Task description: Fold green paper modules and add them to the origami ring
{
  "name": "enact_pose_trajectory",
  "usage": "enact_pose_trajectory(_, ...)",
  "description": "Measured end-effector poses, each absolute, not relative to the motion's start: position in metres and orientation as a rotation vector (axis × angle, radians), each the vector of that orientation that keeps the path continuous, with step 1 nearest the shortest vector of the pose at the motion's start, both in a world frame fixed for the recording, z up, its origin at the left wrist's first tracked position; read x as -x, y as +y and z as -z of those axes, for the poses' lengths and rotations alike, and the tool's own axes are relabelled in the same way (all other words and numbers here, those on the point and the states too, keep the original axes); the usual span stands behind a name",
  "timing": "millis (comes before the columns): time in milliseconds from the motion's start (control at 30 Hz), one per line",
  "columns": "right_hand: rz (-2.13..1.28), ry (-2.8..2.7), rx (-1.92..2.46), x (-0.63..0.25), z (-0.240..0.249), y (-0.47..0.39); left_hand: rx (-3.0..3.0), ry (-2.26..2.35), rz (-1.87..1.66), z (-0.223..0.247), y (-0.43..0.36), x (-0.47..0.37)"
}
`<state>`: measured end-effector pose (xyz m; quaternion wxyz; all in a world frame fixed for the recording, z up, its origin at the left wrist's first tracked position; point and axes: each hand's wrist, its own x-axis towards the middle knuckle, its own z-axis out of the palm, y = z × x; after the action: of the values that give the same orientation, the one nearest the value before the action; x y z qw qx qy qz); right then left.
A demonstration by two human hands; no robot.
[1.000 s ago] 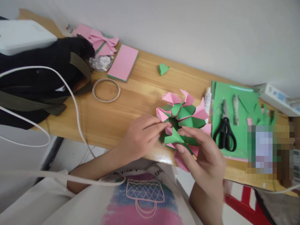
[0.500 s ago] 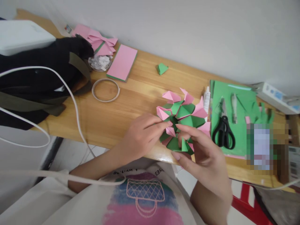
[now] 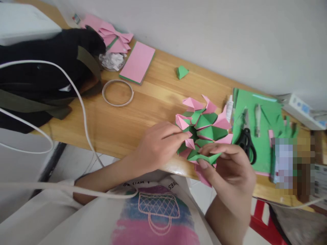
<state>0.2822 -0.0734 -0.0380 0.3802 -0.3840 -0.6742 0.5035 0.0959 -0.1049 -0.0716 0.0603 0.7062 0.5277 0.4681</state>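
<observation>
A folded paper flower (image 3: 213, 131) with green segments and pink tips is held between both hands over the table's front edge. My left hand (image 3: 159, 144) is closed on its left side, fingertips at a pink tip beside the dark hollow in the middle. My right hand (image 3: 227, 168) pinches a green segment on the near side between thumb and fingers. Below that thumb a pink flap hangs down past the table edge. The fingers hide parts of the near segments.
Black-handled scissors (image 3: 246, 143) lie on green paper sheets (image 3: 265, 149) at right, near a white glue bottle (image 3: 229, 106). A small green folded piece (image 3: 182, 72), a tape roll (image 3: 104, 92), a pink-topped paper stack (image 3: 138, 63) and a black bag (image 3: 51, 75) sit further back or left.
My right thumb has moved up and in against the near green segment, which is now pressed between thumb and fingers. A pink flap shows below it. The view has shifted slightly.
</observation>
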Motion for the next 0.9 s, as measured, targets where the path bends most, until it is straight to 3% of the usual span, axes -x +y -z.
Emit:
enact_pose_trajectory(267,-1.217,-1.544,1.135,-0.276,0.041,-0.083,-2.111,1.589,-1.431,0.073,-0.104,-0.094)
enact_pose_trajectory(900,-1.244,-1.700,1.170,-0.280,0.036,-0.067,-2.117,1.529,-1.414,0.074,-0.108,-0.085)
